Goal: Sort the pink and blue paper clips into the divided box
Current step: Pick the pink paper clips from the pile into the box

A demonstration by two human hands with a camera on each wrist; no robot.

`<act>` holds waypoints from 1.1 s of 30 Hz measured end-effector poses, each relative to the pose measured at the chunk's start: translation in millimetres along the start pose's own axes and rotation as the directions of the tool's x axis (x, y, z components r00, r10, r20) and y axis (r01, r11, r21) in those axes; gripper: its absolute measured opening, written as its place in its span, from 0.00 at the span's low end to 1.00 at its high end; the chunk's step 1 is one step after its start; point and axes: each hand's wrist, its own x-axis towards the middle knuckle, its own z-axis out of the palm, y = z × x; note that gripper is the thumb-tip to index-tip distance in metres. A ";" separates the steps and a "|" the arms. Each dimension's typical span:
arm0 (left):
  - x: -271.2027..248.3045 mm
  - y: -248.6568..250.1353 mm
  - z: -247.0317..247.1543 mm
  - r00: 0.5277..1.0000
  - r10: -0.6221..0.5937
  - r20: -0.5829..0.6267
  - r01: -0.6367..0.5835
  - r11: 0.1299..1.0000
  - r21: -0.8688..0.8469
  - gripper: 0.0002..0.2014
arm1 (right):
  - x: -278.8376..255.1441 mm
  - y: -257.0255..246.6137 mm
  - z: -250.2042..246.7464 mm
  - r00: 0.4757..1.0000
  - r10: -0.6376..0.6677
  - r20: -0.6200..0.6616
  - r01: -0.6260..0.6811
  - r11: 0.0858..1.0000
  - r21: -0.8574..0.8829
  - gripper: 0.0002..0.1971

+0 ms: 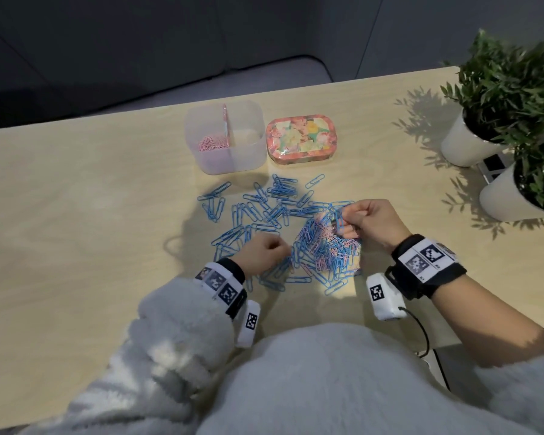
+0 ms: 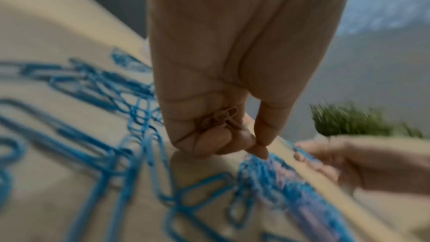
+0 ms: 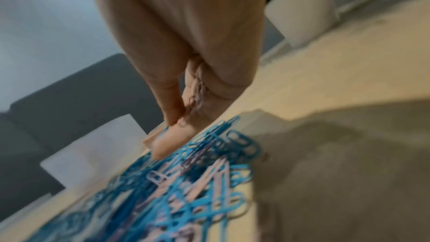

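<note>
Both hands are seen low over the clip pile on the wooden table, head view. The left hand is curled at the pile's near-left edge; in the left wrist view a few pink clips are tucked against the palm under bent fingers, w/ thumb and forefinger tips pressed together just above the heap. The right hand is held at the pile's right side, fingers curled; in the right wrist view a small bunch of pink clips is gripped inside the fist, and thumb and forefinger are brought together at the top of the heap — whether another clip is pinched there can't be told, too blurred.

The mixed heap of blue and pink clips is piled between the two hands; looser blue clips are spread across the table to its left and toward the far side, approx. up to the box. The divided box, translucent, is set at the far side of the table, well apart from the hands; pink clips are seen lying in its left compartment, a pink divider stands upright in the middle, and the right compartment's contents can't be made out. A floral tin is placed just beside the box on its right. Two potted plants in white pots are stood at the table's far-right corner
</note>
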 end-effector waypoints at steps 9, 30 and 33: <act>-8.5 -13.3 -7.8 0.974 0.167 -0.154 -0.079 0.885 0.459 0.04 | -7.7 0.2 3.8 0.955 -0.296 -0.024 0.205 0.717 -0.666 0.06; -1.6 -19.0 -8.8 0.915 0.401 0.039 -0.326 0.682 0.655 0.07 | -27.1 9.8 16.4 0.976 -0.012 0.219 0.053 0.982 -0.183 0.12; -0.9 -20.0 -7.8 0.902 0.428 0.051 -0.361 0.683 0.635 0.06 | -19.3 7.6 7.0 0.979 0.075 0.191 -0.094 0.991 0.094 0.15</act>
